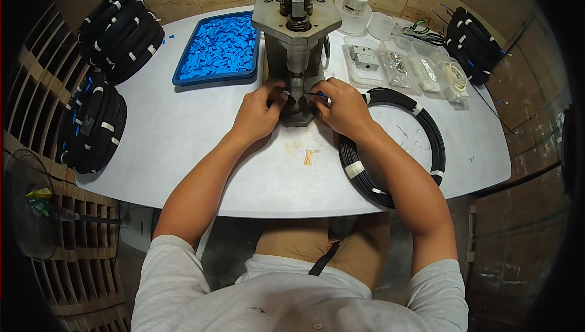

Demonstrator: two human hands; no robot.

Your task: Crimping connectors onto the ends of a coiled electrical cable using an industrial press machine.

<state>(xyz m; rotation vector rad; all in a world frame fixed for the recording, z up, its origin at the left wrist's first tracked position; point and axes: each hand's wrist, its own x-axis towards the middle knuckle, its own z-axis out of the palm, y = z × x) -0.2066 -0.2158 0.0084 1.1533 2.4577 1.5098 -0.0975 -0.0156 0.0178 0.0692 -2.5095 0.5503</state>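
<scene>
A metal bench press (297,55) stands at the far middle of the white table, and both my hands work at its lower tool. My left hand (258,111) is at the tool's left side, thumb and fingers pinched together; what they hold, if anything, is hidden. On the other side, my right hand (342,108) pinches a thin black cable end with a small blue connector (320,94), pointing toward the tool. Below my right forearm lies a coil of black cable (436,140), bound with white tape, partly covered by the arm.
Left of the press sits a blue tray (183,82) full of small blue plastic pieces (220,45). Cable coils (116,33) are stacked at the left, others (472,45) at the far right. Clear plastic boxes (364,79) of parts and a white bottle (354,2) stand behind the coil.
</scene>
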